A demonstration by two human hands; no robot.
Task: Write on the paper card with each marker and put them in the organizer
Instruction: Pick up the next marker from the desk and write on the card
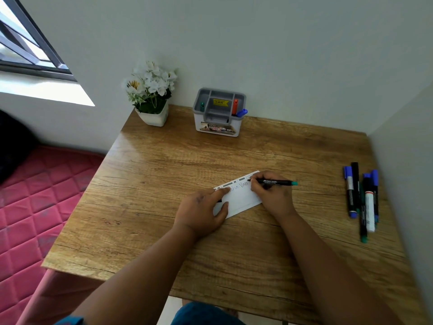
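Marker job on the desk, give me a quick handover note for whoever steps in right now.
Right hand: grips a black marker with a green end, tip on the paper card.
Left hand: fingers rest flat on the card's left part, steadying it.
Card: some handwriting already on it.
Organizer at the back of the wooden table: green, orange and blue markers stand in it.
Left: finish this marker, put it away, then the loose markers lying at the table's right edge.
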